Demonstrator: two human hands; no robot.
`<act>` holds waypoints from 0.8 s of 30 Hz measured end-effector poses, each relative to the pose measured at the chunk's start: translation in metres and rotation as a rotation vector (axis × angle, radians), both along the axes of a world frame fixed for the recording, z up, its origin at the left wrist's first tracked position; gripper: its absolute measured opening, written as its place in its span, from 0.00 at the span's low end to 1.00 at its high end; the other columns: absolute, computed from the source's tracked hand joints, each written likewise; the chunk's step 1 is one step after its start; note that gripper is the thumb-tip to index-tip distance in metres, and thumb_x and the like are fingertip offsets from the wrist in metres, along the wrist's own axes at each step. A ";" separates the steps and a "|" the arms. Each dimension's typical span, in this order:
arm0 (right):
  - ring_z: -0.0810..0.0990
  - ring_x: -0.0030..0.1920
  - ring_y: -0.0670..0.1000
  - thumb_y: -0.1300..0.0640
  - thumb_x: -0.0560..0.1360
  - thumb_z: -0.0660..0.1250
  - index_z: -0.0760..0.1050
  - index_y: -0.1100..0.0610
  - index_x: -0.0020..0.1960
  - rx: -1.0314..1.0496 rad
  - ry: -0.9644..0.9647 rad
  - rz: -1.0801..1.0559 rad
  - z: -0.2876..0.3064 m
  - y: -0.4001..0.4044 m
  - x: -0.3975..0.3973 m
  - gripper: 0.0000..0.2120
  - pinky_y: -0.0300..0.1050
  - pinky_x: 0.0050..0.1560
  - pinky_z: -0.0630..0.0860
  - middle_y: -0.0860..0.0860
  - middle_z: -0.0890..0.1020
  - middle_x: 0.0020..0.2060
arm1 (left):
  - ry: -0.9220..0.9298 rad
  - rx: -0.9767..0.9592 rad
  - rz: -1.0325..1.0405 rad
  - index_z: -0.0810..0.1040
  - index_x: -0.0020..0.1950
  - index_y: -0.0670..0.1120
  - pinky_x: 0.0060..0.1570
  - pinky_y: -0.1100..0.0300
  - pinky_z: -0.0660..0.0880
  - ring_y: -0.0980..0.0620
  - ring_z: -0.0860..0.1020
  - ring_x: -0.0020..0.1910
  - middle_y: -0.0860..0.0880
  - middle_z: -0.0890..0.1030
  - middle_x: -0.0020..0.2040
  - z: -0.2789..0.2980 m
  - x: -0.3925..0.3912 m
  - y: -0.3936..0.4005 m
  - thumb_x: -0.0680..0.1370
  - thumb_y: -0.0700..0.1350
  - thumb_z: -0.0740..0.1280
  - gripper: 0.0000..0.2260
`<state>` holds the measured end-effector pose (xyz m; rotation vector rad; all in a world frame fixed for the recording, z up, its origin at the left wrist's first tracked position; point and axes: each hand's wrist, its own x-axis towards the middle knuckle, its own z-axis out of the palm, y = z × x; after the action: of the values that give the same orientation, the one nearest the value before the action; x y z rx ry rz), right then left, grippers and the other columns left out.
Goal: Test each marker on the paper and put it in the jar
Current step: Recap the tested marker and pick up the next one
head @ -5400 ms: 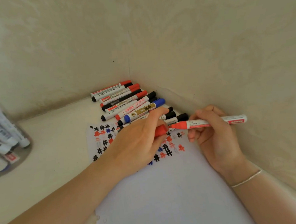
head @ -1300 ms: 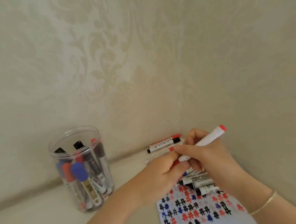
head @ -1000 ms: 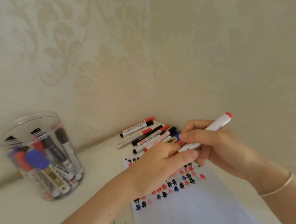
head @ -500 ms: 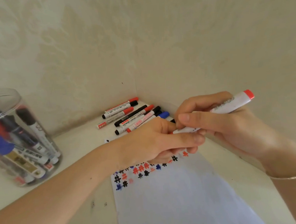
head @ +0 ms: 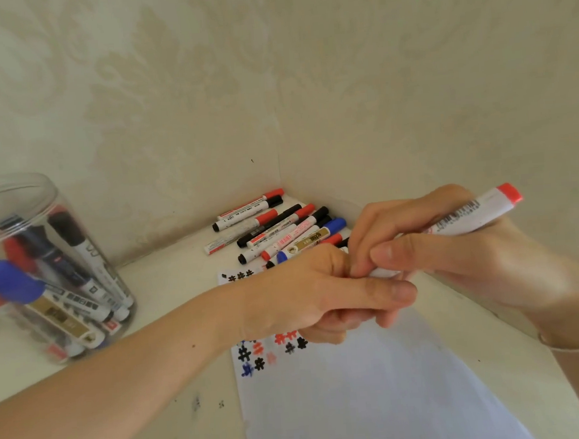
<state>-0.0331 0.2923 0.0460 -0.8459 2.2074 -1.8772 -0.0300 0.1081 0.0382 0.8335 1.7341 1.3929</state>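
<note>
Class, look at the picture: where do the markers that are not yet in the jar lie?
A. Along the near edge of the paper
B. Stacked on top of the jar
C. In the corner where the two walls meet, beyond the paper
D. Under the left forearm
C: the loose markers lie in a row in the wall corner, past the far end of the paper; the jar stands apart.

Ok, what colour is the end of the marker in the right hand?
Red, on a white barrel; the marker shows clearly in the head view, gripped by the right hand.
</note>
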 end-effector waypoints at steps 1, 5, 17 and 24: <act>0.84 0.45 0.51 0.62 0.74 0.66 0.79 0.64 0.52 -0.020 0.002 -0.032 -0.001 0.001 0.001 0.08 0.52 0.48 0.81 0.51 0.83 0.44 | 0.003 -0.004 0.017 0.78 0.31 0.50 0.22 0.60 0.51 0.52 0.53 0.22 0.53 0.62 0.22 0.000 0.000 0.001 0.75 0.51 0.67 0.13; 0.80 0.34 0.66 0.62 0.68 0.66 0.80 0.64 0.37 -0.117 -0.061 -0.078 -0.011 -0.006 -0.009 0.06 0.52 0.34 0.75 0.63 0.81 0.35 | 0.234 -0.132 0.164 0.75 0.37 0.47 0.23 0.65 0.61 0.56 0.62 0.21 0.54 0.66 0.24 0.000 -0.010 0.003 0.78 0.54 0.61 0.14; 0.69 0.20 0.55 0.59 0.73 0.69 0.72 0.63 0.31 -0.201 -0.182 -0.302 -0.024 -0.034 -0.030 0.15 0.37 0.18 0.62 0.59 0.73 0.22 | 0.601 -0.219 0.408 0.75 0.56 0.48 0.48 0.57 0.76 0.58 0.78 0.42 0.50 0.82 0.47 -0.017 -0.018 0.001 0.83 0.51 0.54 0.12; 0.67 0.18 0.53 0.61 0.73 0.69 0.71 0.62 0.30 -0.194 -0.151 -0.261 -0.021 -0.034 -0.031 0.15 0.37 0.19 0.63 0.61 0.76 0.25 | 0.461 -0.065 0.389 0.68 0.58 0.55 0.29 0.74 0.66 0.65 0.70 0.27 0.63 0.77 0.32 -0.019 -0.013 -0.001 0.82 0.50 0.55 0.07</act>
<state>-0.0637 0.2581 0.0252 -0.4362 2.1567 -2.2205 -0.0430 0.1074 0.0190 0.8595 2.3839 1.4552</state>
